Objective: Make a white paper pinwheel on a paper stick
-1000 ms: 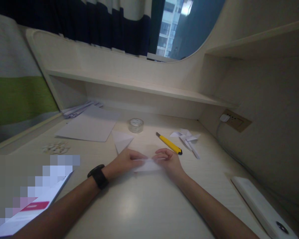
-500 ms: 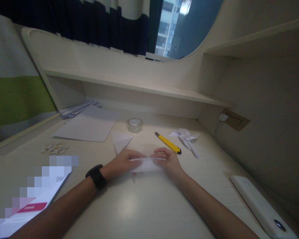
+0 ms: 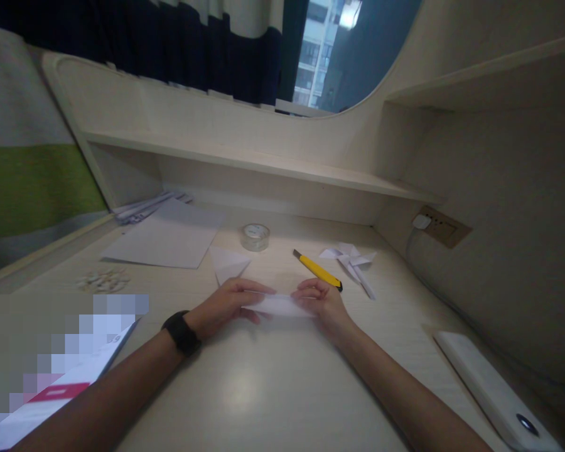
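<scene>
Between my two hands is a narrow folded strip of white paper, held level above the desk. My left hand, with a black watch on its wrist, grips the strip's left end. The right end is pinched by my right hand. Just behind my left hand lies a white paper triangle, partly covered by the hand. A yellow utility knife rests just beyond my right hand, and farther right is a white paper pinwheel. A roll of clear tape stands behind the hands.
White paper sheets lie at the back left, with a pile of small pale pieces in front. A partly pixelated flat item is at the lower left. A white device sits at the right, below a wall socket with a plugged-in cable.
The paper strip has risen slightly and tilted, its right end now lower. My left hand has shifted a little up and left, and some of its fingers now show below the strip.
</scene>
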A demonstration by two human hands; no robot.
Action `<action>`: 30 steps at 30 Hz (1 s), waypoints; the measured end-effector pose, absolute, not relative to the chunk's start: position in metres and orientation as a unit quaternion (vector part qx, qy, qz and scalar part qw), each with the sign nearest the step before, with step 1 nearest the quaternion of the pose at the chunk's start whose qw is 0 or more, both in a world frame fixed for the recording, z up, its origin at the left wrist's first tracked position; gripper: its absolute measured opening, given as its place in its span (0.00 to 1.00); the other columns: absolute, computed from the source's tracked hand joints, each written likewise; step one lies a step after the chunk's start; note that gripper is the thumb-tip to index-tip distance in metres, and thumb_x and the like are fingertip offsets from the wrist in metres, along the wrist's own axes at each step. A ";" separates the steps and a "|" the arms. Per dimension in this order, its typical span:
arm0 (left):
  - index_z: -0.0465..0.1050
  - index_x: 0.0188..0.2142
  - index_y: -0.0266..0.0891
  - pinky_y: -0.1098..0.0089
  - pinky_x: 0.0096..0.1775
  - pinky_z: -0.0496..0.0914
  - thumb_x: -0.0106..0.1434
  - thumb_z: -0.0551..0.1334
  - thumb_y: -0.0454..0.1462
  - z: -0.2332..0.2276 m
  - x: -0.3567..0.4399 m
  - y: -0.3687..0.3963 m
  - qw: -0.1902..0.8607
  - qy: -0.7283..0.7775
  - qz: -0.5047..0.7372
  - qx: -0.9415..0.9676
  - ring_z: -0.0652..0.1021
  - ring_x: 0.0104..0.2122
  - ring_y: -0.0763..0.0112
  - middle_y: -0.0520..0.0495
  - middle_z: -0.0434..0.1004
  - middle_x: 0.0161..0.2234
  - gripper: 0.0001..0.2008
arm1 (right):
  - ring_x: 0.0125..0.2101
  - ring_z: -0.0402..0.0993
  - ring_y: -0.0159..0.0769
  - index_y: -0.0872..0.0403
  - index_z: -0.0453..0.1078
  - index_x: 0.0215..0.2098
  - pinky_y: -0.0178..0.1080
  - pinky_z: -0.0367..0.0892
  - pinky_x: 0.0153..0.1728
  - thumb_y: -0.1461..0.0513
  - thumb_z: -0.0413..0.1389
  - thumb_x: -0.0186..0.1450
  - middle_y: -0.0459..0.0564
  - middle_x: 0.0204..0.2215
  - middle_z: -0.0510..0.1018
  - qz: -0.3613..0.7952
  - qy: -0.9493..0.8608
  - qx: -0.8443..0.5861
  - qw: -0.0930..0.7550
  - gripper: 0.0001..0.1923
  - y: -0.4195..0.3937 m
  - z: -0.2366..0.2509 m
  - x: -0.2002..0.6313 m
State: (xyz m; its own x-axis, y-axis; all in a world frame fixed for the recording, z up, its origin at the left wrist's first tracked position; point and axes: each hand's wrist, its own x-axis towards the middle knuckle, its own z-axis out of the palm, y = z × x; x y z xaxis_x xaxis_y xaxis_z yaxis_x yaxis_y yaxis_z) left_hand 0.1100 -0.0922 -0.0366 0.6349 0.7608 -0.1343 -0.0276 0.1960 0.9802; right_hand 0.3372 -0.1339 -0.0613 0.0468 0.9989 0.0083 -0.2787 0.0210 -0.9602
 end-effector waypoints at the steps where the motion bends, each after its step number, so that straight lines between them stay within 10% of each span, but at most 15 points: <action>1: 0.79 0.40 0.32 0.70 0.29 0.74 0.54 0.67 0.38 -0.037 0.110 -0.092 0.700 0.325 0.287 0.567 0.78 0.33 0.63 0.38 0.78 0.38 0.14 | 0.26 0.76 0.35 0.54 0.74 0.29 0.35 0.68 0.29 0.65 0.70 0.41 0.48 0.26 0.82 0.543 -0.428 -0.433 0.579 0.17 -0.134 -0.062 0.337; 19: 0.79 0.37 0.33 0.66 0.35 0.73 0.60 0.62 0.45 -0.041 0.110 -0.086 0.484 0.326 0.272 0.765 0.78 0.34 0.63 0.41 0.79 0.35 0.16 | 0.33 0.79 0.42 0.54 0.72 0.33 0.40 0.71 0.35 0.61 0.70 0.44 0.52 0.31 0.82 0.469 -0.501 -0.492 0.536 0.20 -0.135 -0.063 0.332; 30: 0.78 0.40 0.29 0.71 0.29 0.71 0.57 0.66 0.45 -0.031 0.111 -0.094 0.620 0.329 0.265 0.661 0.76 0.26 0.70 0.40 0.78 0.31 0.20 | 0.33 0.79 0.42 0.54 0.72 0.31 0.39 0.71 0.32 0.60 0.71 0.43 0.51 0.31 0.83 0.491 -0.467 -0.483 0.554 0.19 -0.136 -0.061 0.333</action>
State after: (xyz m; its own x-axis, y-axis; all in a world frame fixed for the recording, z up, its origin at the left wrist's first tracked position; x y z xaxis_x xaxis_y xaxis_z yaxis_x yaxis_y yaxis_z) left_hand 0.1114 -0.0942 -0.0305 0.6440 0.7629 -0.0578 0.1063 -0.0143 0.9942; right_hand 0.3331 -0.1359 -0.0611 0.0816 0.9957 0.0437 -0.0929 0.0512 -0.9944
